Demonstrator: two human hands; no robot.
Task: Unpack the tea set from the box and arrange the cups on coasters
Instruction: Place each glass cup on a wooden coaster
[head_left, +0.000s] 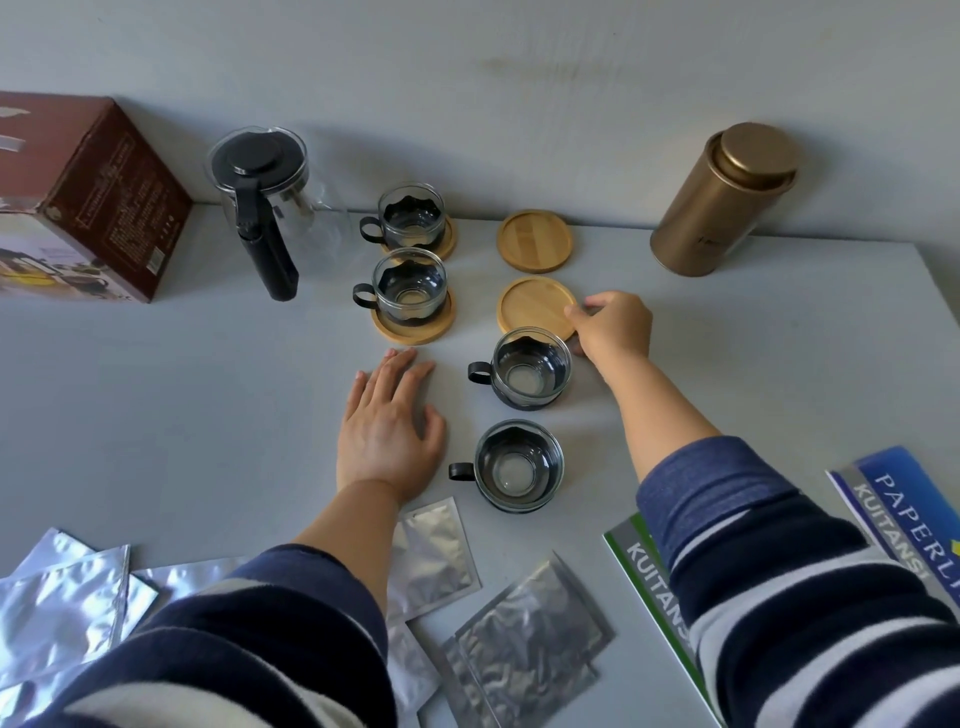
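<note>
Halfway through the arranging, by the look of it: 2 glass cups with black handles already seated on bamboo coasters just right of the glass teapot (260, 197), the far cup (410, 214) and the near seated cup (410, 283) on its coaster (413, 332). Further right of the teapot, 2 bare coasters: the far one (534, 240) untouched, the near one (537, 309) pinched at its right edge by the right hand (613, 327), fingers curled onto the rim. Left hand (389, 421) spread flat, palm down on the table (182, 389), holding nothing. Still waiting on the bare table, nearer than the teapot: 1 loose cup (524, 369) with its rim overlapping the pinched coaster in view, actual contact impossible to tell, and another loose cup (511, 465) nearer again. Brown box (88, 208) left of the teapot, gold tin (722, 200) far right of it, foil sachets (431, 551) and receipt booklets (883, 499) at the near edge.

Main risk: sliding the pinched coaster toward the loose cup and knocking it, since the 2 sit so close. A nudge could tip the cup or skid it into its neighbour. Also likely: the right forearm brushing that cup's rim on the way back. Lifting the cup clear first probably safer than dragging the coaster under it.
</note>
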